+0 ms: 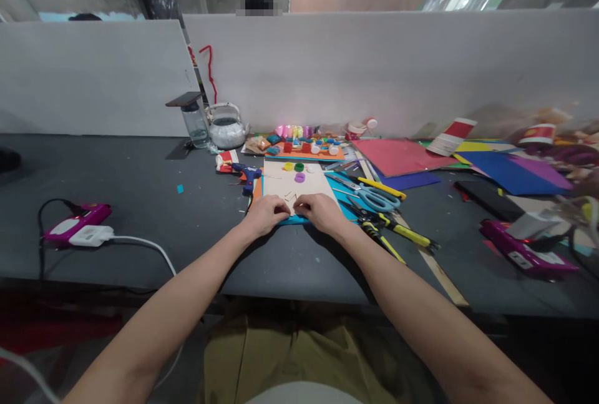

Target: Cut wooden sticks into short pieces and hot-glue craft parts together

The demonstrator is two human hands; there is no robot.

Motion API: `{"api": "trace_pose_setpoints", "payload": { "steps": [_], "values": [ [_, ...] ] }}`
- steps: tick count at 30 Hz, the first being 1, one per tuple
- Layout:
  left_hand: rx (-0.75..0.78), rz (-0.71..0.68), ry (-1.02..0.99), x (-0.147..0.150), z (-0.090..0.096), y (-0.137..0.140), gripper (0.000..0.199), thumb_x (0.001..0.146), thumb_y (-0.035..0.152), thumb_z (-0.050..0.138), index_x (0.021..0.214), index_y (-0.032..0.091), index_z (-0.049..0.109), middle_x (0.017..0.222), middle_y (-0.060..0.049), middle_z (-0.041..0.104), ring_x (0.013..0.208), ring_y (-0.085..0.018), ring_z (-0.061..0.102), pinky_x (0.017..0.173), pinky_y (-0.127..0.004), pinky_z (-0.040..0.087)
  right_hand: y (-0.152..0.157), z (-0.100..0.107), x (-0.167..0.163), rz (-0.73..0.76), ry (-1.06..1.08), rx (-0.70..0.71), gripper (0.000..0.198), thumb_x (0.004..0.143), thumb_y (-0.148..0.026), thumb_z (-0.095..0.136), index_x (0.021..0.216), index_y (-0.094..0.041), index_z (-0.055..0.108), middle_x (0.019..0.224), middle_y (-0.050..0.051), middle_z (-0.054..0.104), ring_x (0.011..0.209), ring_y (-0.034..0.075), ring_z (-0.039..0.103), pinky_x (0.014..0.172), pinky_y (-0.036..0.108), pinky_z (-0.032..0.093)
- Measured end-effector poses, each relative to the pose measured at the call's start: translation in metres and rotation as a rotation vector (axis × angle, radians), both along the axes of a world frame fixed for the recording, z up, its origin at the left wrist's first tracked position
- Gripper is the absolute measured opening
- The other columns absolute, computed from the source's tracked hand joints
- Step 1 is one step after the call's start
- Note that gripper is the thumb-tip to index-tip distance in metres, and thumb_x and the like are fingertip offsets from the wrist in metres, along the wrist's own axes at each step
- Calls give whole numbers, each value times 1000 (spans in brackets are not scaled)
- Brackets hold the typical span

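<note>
My left hand (pixel 267 215) and my right hand (pixel 321 211) face each other over the near end of a cream sheet (pixel 276 184). The fingers of both are closed in a pinch; whatever they hold is too small to make out. Thin, stick-like pieces (pixel 291 197) lie on the sheet just beyond and between the fingertips. Farther up the sheet sit small round pieces: a yellow one (pixel 287 167), a green one (pixel 298 167), a white one (pixel 311 168) and a purple one (pixel 299 177). Blue sheets (pixel 344 179) show from underneath.
A blue glue gun (pixel 250 178) lies left of the sheet. To the right are scissors (pixel 374 197), a yellow cutter (pixel 384 188) and yellow-black pliers (pixel 405 229). Coloured paper (pixel 402 155), a silvery kettle (pixel 227 132) and a bottle (pixel 195 124) stand farther back. Purple power strips (pixel 88 220) flank both sides.
</note>
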State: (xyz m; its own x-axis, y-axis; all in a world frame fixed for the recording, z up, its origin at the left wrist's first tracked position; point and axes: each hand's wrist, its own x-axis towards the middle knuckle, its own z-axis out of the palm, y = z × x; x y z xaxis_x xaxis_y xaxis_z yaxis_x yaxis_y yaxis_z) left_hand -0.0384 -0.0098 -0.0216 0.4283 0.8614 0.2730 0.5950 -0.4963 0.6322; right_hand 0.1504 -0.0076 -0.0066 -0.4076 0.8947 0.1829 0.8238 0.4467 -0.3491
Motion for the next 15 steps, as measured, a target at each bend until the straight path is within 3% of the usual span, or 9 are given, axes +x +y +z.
{"api": "trace_pose_setpoints", "payload": {
  "steps": [5, 12, 15],
  "values": [
    [-18, 9, -40, -3, 3, -1, 2, 75, 18, 63, 75, 16, 64, 77, -1, 64, 72, -14, 58, 69, -24, 43, 0, 0, 2, -15, -14, 25, 20, 88, -19, 53, 90, -19, 73, 86, 5, 72, 77, 16, 61, 64, 22, 34],
    [7, 79, -49, -2, 5, -2, 34, 89, 29, 44, 57, 17, 47, 57, 3, 44, 60, -13, 42, 61, -25, 32, -6, 3, 5, -40, -34, 36, 18, 88, -26, 56, 85, -18, 71, 79, 5, 71, 69, 15, 58, 59, 23, 31],
    [-18, 79, -63, -3, 3, -1, 38, 90, 35, 43, 57, 17, 48, 55, 3, 44, 58, -12, 42, 58, -25, 32, -8, 4, 3, -35, -39, 30, 16, 88, -25, 57, 85, -18, 71, 79, 5, 71, 70, 15, 59, 60, 23, 33]
  ]
}}
